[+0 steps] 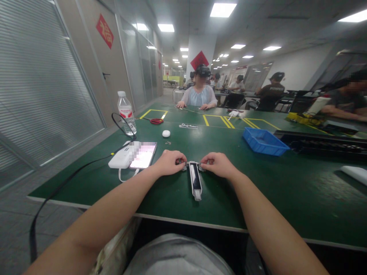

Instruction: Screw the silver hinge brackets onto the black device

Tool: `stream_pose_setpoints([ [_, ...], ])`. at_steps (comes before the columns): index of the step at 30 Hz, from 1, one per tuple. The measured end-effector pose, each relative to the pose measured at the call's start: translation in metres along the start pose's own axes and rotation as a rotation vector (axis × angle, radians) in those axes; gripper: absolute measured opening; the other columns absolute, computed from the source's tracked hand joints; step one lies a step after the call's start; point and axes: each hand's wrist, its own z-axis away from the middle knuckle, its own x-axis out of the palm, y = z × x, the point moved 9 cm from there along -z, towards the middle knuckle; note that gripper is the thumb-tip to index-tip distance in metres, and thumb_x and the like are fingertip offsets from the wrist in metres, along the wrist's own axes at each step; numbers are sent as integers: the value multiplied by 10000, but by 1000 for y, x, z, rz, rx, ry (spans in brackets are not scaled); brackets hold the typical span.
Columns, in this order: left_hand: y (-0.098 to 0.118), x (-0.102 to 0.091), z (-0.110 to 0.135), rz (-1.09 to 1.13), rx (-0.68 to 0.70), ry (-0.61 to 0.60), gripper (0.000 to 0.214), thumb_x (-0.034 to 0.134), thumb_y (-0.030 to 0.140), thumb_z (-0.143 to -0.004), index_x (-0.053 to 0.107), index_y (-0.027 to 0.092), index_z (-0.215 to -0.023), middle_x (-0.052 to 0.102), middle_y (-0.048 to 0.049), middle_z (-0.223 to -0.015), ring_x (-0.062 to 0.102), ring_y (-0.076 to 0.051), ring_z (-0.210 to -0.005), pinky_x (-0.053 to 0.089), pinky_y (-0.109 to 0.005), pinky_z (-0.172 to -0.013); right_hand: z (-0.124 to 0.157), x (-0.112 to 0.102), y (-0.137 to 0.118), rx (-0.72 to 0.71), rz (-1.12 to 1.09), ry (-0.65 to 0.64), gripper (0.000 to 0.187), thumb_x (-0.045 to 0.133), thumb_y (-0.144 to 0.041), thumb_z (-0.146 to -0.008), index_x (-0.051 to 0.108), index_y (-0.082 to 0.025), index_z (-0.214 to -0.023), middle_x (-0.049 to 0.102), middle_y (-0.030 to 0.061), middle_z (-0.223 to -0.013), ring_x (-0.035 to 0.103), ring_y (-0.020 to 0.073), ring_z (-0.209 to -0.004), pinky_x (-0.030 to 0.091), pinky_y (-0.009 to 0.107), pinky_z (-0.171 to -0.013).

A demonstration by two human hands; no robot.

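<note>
On the green table lies a narrow white device [195, 177] with a dark, shiny long face. Its near end carries a pale, plug-like piece [197, 195]. My left hand [169, 162] is closed in a pinch at the device's far left corner, on a small grey metallic-looking part [184, 167]. At the opposite corner, my right hand [220, 165] pinches a similar small part [201, 167]. Both forearms rest over the near table edge. The fingers partly cover these small parts, so their exact kind is hidden.
A phone [143, 156] and a white power bank [124, 154] lie left, by a water bottle [125, 114] and black cable. Beyond are a white earbud case [166, 133], small rings [168, 143] and red-handled scissors [156, 121]. A blue tray [265, 142] stands right; a person sits opposite.
</note>
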Motion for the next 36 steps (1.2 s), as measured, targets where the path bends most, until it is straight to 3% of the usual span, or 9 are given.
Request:
stream_pose_setpoints([
  [36,2,-1,0,-15,0,-3,182,541,283,-780,663,199,-885,654,3,-829,591,-138,-741,400,-266,-766,1,0,-3,-21,-41,1,147,635,-259,-696,716,-165,-774,652,12,-684,525,98,-570,414,209,-563],
])
